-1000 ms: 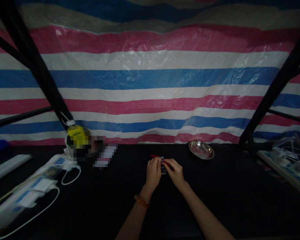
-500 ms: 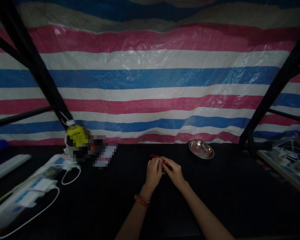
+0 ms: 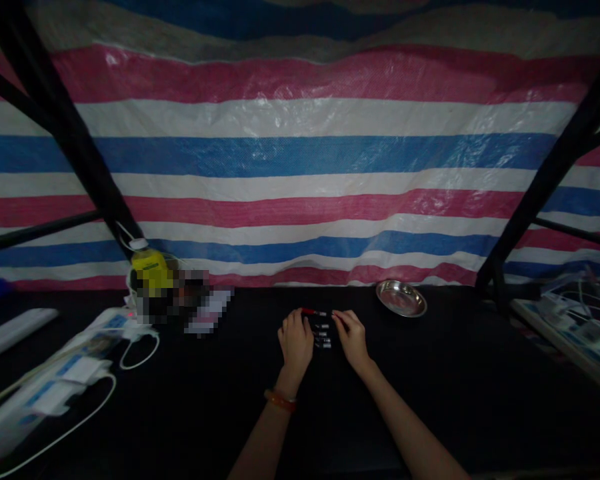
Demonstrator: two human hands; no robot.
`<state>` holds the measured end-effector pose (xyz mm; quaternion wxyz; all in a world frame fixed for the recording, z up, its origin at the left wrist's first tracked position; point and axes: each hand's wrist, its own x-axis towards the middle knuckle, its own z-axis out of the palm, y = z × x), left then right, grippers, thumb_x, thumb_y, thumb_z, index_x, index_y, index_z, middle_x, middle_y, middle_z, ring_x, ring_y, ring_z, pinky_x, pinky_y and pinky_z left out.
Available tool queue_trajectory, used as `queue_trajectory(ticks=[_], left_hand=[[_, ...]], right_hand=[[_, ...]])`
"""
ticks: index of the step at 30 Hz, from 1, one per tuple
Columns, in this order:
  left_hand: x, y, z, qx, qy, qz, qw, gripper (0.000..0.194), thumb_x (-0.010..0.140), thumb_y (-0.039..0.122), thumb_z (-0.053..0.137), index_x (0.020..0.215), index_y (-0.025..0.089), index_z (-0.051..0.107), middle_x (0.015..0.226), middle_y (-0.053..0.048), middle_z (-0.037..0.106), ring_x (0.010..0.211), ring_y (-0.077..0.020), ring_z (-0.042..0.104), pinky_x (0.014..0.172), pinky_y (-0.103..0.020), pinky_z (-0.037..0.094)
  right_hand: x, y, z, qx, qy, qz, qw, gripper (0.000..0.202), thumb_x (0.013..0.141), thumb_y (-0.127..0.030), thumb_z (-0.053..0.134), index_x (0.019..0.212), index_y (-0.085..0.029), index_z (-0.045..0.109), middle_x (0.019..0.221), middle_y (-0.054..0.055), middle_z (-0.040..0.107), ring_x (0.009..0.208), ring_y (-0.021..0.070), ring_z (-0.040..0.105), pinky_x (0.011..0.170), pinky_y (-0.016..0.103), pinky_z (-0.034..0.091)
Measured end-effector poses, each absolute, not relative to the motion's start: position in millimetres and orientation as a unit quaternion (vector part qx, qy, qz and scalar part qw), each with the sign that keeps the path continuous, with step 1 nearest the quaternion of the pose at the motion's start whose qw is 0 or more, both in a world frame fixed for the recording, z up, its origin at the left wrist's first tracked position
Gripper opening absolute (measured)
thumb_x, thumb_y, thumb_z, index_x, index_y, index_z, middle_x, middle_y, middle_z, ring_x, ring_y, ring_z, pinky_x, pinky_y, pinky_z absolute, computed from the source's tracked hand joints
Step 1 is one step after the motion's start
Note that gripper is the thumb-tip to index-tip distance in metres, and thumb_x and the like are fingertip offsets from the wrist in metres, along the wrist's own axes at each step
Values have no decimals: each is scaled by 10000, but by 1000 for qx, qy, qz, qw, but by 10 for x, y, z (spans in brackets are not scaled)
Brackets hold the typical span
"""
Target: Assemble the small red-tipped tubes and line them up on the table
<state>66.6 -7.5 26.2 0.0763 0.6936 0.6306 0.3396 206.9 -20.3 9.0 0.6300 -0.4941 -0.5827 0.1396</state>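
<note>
Several slim dark pieces with pale printed ends (image 3: 322,335) lie in a row, one behind another, on the black table. At the far end of this row is a red slim piece (image 3: 307,311), pen-like, with a dark, white-marked end. My left hand (image 3: 296,339) rests palm down over the row's left side, fingers stretched out and thumb apart; it hides the pieces' left ends. On the right, my right hand (image 3: 351,335) has thumb and fingertips pinched together just beyond the red piece's end. Something small and reddish shows there, too small to name.
A shiny round metal dish (image 3: 401,298) sits at the back right. Power strips (image 3: 65,380) with white plugs and cables line the left side, near a yellow bottle (image 3: 151,267). More cables lie on a ledge (image 3: 580,333) at far right. Striped sheeting hangs behind.
My hands were together over the row around red pieces; now they are apart, left hand moved left, right hand slightly right. The row of pieces has come into view.
</note>
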Motion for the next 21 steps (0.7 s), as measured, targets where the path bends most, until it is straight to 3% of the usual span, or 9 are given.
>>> queue_trajectory(ticks=[4, 8, 11, 16, 21], left_hand=[[645, -42, 226, 716, 619, 314, 77, 382, 902, 291, 352, 1238, 169, 484, 1316, -131, 475, 1187, -260, 434, 934, -434, 357], [610, -10, 193, 743, 599, 291, 72, 401, 909, 355, 341, 1265, 233, 478, 1388, -109, 401, 1234, -257, 394, 955, -452, 331], [577, 16, 162, 755, 594, 271, 59, 387, 908, 371, 342, 1242, 267, 506, 1397, -92, 393, 1244, -262, 388, 961, -468, 314], [556, 26, 145, 755, 596, 270, 57, 361, 909, 343, 346, 1195, 250, 546, 1373, -97, 428, 1232, -266, 405, 970, -487, 296], [560, 17, 198, 735, 610, 289, 66, 347, 919, 313, 316, 1144, 217, 562, 1329, -104, 481, 1197, -252, 437, 964, -487, 283]], right_hand=[[2101, -113, 4, -505, -508, 211, 665, 200, 775, -358, 587, 834, -185, 668, 789, 45, 618, 753, 170, 574, 696, 301, 464], [2189, 2, -48, -446, -330, 423, 716, 188, 665, -330, 661, 772, -181, 621, 595, -27, 560, 490, 100, 483, 459, 220, 385], [2293, 52, -37, -376, -218, 561, 704, 117, 630, -239, 630, 722, -172, 604, 527, -45, 515, 400, 70, 412, 386, 197, 314], [2374, 38, 16, -350, -182, 608, 689, 59, 649, -205, 531, 613, -172, 564, 424, -66, 392, 351, 62, 331, 375, 199, 307], [2335, -2, 73, -337, -179, 628, 678, 230, 700, -298, 516, 504, -197, 451, 372, -83, 288, 341, 65, 267, 362, 192, 281]])
